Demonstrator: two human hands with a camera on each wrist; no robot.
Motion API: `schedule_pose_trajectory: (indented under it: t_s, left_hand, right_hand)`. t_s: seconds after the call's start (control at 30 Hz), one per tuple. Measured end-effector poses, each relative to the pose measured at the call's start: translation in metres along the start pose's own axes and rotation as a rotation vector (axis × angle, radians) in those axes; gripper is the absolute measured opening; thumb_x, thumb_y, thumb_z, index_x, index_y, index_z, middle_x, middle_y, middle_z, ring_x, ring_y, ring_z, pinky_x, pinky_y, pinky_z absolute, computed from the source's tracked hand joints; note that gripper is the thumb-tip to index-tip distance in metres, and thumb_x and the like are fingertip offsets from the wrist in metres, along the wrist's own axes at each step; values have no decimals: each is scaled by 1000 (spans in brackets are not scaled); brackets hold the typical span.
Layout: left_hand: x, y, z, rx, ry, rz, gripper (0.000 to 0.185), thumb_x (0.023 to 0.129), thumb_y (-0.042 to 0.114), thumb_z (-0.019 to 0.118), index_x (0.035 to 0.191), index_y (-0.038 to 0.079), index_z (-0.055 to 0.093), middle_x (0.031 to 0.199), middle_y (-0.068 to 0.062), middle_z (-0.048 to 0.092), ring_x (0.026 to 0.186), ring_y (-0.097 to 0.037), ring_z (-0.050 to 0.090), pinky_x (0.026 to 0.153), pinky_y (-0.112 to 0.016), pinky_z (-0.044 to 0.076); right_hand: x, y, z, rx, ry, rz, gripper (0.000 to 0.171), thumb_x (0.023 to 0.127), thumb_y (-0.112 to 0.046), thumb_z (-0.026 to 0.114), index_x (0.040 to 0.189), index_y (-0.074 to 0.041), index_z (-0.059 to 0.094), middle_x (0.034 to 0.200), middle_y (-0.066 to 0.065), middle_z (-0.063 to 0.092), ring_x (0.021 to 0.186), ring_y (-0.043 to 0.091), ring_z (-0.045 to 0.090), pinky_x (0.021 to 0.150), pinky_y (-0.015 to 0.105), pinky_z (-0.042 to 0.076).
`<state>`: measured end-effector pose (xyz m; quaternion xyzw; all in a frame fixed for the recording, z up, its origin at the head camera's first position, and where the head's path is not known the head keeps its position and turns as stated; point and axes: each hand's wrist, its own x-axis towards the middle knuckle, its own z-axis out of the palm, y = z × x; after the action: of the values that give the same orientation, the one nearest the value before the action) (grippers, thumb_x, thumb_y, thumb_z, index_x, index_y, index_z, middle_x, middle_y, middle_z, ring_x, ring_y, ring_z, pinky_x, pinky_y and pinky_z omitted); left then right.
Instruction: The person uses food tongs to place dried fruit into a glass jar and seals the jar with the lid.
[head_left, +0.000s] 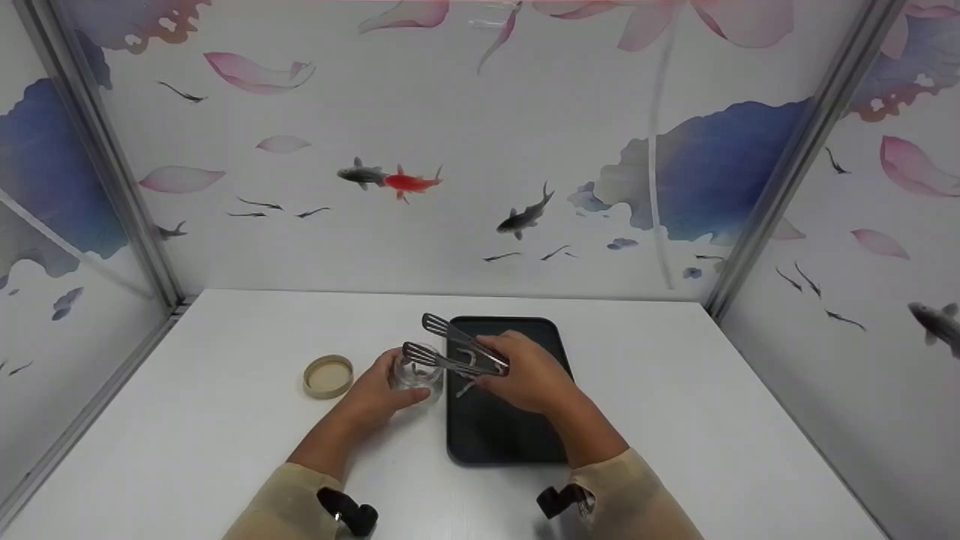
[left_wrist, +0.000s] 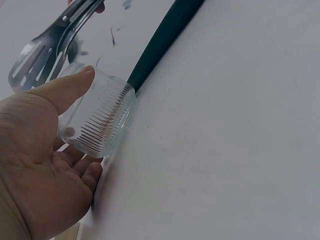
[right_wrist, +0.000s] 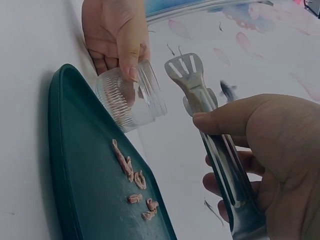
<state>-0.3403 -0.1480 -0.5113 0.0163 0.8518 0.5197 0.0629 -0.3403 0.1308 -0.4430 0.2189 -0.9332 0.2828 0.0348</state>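
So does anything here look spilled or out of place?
Yes: small pinkish scraps lie loose on the dark tray, not inside the glass jar, which looks empty. The jar's lid sits off to one side on the table. Nothing looks broken.

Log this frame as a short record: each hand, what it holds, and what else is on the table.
left hand: holds the glass jar, which stands beside the tray
right hand: holds the metal tongs above the jar
tray: dark, on the white table, with small pinkish pieces on it
lid: lies on the table left of the jar, apart from it
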Motion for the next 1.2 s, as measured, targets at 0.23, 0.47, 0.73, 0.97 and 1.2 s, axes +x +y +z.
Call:
schedule_pose_trajectory:
  t_s: [0.23, 0.47, 0.73, 0.97, 1.2]
  left_hand:
    - [0, 0, 0, 7, 2, 1, 97, 89, 40, 89, 166, 16, 35, 174, -15, 38, 164, -39, 30, 134, -57, 25]
    - [1, -1, 0, 8, -2, 0, 98, 90, 41, 88, 167, 16, 33, 175, -15, 34, 166, -37, 27, 135, -54, 24]
    - [0, 0, -1, 0, -8, 17, 100, 90, 42, 88, 167, 14, 32, 175, -16, 35, 166, -37, 27, 135, -55, 24]
    - [0, -2, -3, 2, -28, 34, 100, 91, 42, 86, 168, 11, 30, 175, -18, 33, 166, -38, 26, 135, -54, 25]
    - [1, -4, -3, 1, -25, 43, 99, 90, 43, 87, 167, 11, 32, 174, -17, 36, 165, -37, 29, 134, -54, 26]
  right_hand:
    - [1, 4, -2, 2, -11, 12, 68, 91, -33, 85, 154, -24, 60, 124, 1, 68, 96, 15, 59, 87, 38, 52]
    - [2, 17, -11, 38, 5, 94, 71, 91, -34, 86, 155, -24, 59, 132, 5, 67, 101, 19, 62, 91, 41, 53]
    - [8, 37, -8, 42, 33, 157, 67, 93, -34, 84, 155, -24, 59, 135, 4, 67, 106, 22, 64, 94, 43, 53]
    - [10, 49, -7, 17, 59, 223, 67, 92, -33, 84, 154, -22, 60, 144, 5, 65, 113, 22, 63, 102, 47, 52]
    - [11, 60, -11, -11, 62, 254, 65, 94, -31, 81, 154, -18, 59, 149, 11, 64, 122, 26, 63, 107, 51, 52]
